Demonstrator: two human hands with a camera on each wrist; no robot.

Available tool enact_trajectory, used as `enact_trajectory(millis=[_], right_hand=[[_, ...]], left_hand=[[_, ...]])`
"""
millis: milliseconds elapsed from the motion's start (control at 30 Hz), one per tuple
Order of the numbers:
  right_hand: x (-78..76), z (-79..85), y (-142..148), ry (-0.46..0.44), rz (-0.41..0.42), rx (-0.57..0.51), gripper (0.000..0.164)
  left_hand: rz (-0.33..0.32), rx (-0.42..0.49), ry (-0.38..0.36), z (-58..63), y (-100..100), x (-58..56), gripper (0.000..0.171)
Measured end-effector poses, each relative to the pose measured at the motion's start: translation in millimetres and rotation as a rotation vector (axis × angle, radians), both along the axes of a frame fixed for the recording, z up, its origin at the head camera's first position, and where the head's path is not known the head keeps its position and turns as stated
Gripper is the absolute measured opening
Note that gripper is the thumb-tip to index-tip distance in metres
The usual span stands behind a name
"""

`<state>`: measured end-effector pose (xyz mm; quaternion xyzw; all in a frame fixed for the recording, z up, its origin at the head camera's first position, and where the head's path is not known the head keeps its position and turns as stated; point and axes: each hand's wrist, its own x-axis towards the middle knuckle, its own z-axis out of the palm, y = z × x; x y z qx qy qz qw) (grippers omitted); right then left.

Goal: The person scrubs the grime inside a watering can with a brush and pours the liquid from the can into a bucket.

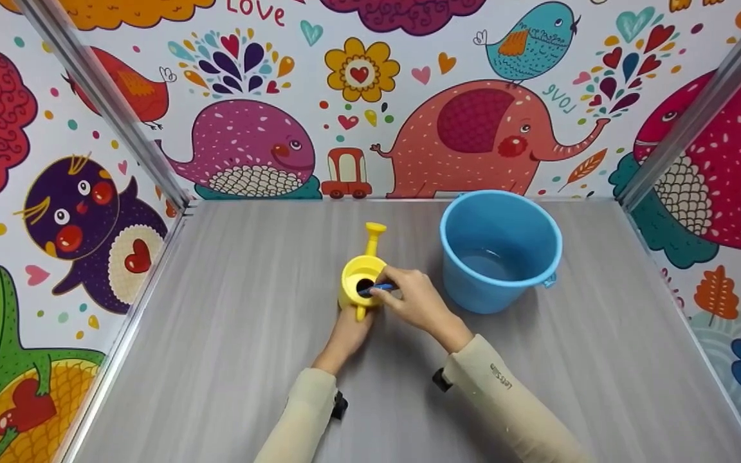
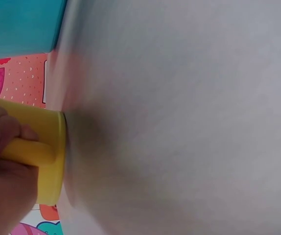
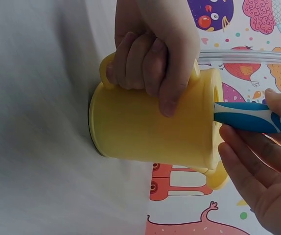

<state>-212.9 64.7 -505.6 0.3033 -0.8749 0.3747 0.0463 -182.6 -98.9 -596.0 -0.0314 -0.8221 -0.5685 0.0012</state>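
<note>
Gripping the handle of the yellow watering can (image 1: 361,283), the left hand (image 1: 348,328) steadies it on the grey surface (image 1: 229,360); the right hand (image 1: 415,299) pinches a blue tool (image 3: 245,116) poking into its top opening, beside the blue bucket (image 1: 500,251)

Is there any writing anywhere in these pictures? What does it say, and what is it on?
"LOVE" in red, partly cut off by the frame's top edge: on the wallpaper.
"LOVE" in small teal letters beside the bird: on the same wallpaper, above the elephant.
Small dark print on the right sleeve: too small to read.
No writing shows on the watering can, the bucket or the blue handle.
</note>
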Motion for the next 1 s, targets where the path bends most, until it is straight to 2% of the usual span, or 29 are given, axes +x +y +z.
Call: enact_trajectory(millis=[167,300,433,500,700,1000], right_hand=[[0.2,-1.0,2,-0.008,-0.008,-0.052,0.018],[-2.0,1.1,6,-0.009,-0.037,-0.153,0.019],[-5.9,4.2,11,0.039,-0.078,-0.287,0.016],[-7.6,4.7,12,0.055,-0.087,-0.314,0.016],[-6.5,6.5,14,0.037,-0.072,-0.296,0.019],[-2.6,5.7,11,0.006,-0.099,-0.266,0.019]], left_hand=[[0.015,-0.018,-0.020,-2.9,-1,1.5,0.036],[0.044,-0.044,-0.054,-2.3,-1,2.2,0.033],[0.017,-0.080,-0.061,1.0,1,0.9,0.023],[0.005,-0.099,-0.065,2.8,1,0.3,0.019],[0.011,-0.108,-0.109,3.8,1,-0.3,0.016],[0.014,-0.096,-0.105,2.7,0,0.3,0.023]])
